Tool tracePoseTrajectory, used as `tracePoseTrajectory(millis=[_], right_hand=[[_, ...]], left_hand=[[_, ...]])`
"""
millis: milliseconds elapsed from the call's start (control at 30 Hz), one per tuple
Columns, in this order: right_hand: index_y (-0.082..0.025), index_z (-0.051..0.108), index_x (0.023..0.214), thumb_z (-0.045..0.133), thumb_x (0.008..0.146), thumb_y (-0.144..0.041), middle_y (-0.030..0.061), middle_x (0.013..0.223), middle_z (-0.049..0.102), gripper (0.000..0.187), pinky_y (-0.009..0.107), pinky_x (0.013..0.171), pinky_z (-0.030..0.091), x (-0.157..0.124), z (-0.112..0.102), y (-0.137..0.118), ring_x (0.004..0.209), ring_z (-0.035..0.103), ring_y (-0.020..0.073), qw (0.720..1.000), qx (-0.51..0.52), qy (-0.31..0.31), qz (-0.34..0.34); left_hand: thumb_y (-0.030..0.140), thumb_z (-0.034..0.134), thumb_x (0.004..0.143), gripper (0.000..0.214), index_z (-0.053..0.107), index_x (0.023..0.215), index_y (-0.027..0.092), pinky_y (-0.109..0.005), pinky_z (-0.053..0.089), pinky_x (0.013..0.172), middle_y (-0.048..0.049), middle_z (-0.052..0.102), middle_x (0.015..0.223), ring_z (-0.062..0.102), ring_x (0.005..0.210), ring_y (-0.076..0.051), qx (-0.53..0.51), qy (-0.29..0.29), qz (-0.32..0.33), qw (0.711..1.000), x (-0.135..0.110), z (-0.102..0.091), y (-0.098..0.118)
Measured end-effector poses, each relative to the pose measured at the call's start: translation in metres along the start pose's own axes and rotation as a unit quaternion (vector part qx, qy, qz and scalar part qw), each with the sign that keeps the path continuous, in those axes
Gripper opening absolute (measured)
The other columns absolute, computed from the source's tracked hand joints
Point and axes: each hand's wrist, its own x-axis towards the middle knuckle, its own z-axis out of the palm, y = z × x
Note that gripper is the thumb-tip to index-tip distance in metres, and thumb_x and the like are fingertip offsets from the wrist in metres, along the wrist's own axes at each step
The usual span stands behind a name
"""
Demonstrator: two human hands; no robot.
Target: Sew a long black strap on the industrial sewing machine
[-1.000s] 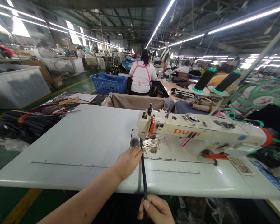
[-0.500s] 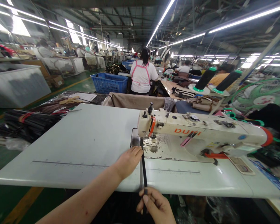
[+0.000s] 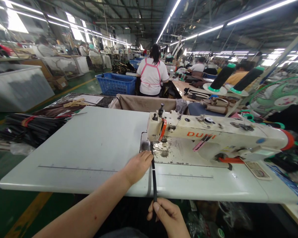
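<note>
A narrow black strip (image 3: 154,185) runs from under the presser foot of the white sewing machine (image 3: 178,130) toward me, past the front edge of the table. My left hand (image 3: 139,167) lies just in front of the needle area, its fingers together and pressed on the strip. Below the table edge, my right hand (image 3: 167,213) pinches the strip between thumb and fingers and keeps it taut. Between my hands a small white mark crosses the strip. The strip's far end is hidden under the machine head, and its near end is lost against the dark background.
A ruler line (image 3: 76,169) is printed on the pale table (image 3: 109,132). Bundled black strips (image 3: 37,127) lie at the left. Behind the table are a fabric-lined bin (image 3: 144,103), a blue basket (image 3: 116,84) and a seated person (image 3: 152,74). Thread cones (image 3: 222,77) and a green fan (image 3: 285,99) stand right.
The view has tilted slightly, so the table sits higher in the picture. A white mark now shows on the strip between my hands. Both hands keep their hold on it.
</note>
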Motion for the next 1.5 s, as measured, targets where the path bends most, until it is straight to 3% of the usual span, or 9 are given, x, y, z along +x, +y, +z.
tracePoseTrajectory(millis=[400, 1033, 1167, 1300, 1400, 1500], right_hand=[[-0.021, 0.077, 0.07, 0.068, 0.089, -0.067, 0.0043, 0.064, 0.073, 0.051, 0.03, 0.065, 0.044, 0.004, -0.003, 0.008, 0.063, 0.058, 0.0184, 1.0, -0.013, 0.006, 0.001], [-0.02, 0.081, 0.071, 0.069, 0.088, -0.068, 0.0058, 0.064, 0.074, 0.053, 0.03, 0.063, 0.042, 0.009, -0.007, 0.018, 0.06, 0.057, 0.0166, 1.0, 0.013, -0.023, 0.005], [-0.02, 0.081, 0.071, 0.067, 0.09, -0.065, 0.0056, 0.067, 0.072, 0.052, 0.031, 0.068, 0.044, 0.009, -0.011, 0.018, 0.065, 0.06, 0.0181, 0.997, -0.006, -0.063, -0.043], [-0.021, 0.079, 0.077, 0.071, 0.091, -0.055, 0.0042, 0.078, 0.07, 0.037, 0.031, 0.075, 0.046, 0.01, -0.014, 0.017, 0.076, 0.061, 0.0191, 0.99, -0.033, -0.085, -0.103], [-0.023, 0.079, 0.082, 0.071, 0.093, -0.052, 0.0041, 0.083, 0.07, 0.032, 0.031, 0.078, 0.048, 0.011, -0.014, 0.016, 0.08, 0.062, 0.0197, 0.988, -0.062, -0.061, -0.13], [-0.026, 0.083, 0.092, 0.07, 0.093, -0.056, 0.0059, 0.09, 0.076, 0.033, 0.033, 0.084, 0.05, 0.011, -0.011, 0.018, 0.087, 0.066, 0.0228, 0.993, -0.061, 0.001, -0.105]], left_hand=[[0.01, 0.051, 0.103, 0.017, 0.064, 0.113, 0.013, -0.042, 0.057, 0.109, -0.0119, 0.07, 0.12, 0.065, 0.122, -0.026, 0.007, -0.026, 0.012, 1.0, 0.0, 0.001, 0.0], [0.008, 0.05, 0.102, 0.021, 0.065, 0.117, 0.01, -0.04, 0.055, 0.113, -0.0106, 0.071, 0.119, 0.066, 0.12, -0.026, 0.07, 0.011, 0.039, 0.997, 0.0, 0.005, 0.001], [0.007, 0.051, 0.101, 0.02, 0.065, 0.115, 0.01, -0.04, 0.055, 0.112, -0.0108, 0.071, 0.118, 0.067, 0.117, -0.026, 0.055, 0.019, 0.042, 0.997, 0.0, 0.003, 0.001], [0.007, 0.053, 0.1, 0.021, 0.062, 0.119, 0.01, -0.04, 0.054, 0.112, -0.011, 0.069, 0.121, 0.066, 0.119, -0.026, 0.025, 0.002, 0.024, 0.999, -0.001, 0.005, -0.001], [0.008, 0.053, 0.101, 0.02, 0.062, 0.118, 0.011, -0.041, 0.055, 0.11, -0.0111, 0.068, 0.122, 0.065, 0.121, -0.027, 0.012, -0.025, 0.022, 0.999, -0.002, 0.006, -0.001], [0.009, 0.051, 0.101, 0.02, 0.062, 0.118, 0.011, -0.042, 0.055, 0.11, -0.0117, 0.068, 0.121, 0.065, 0.12, -0.027, 0.013, -0.022, 0.022, 0.999, -0.001, 0.005, -0.001]])
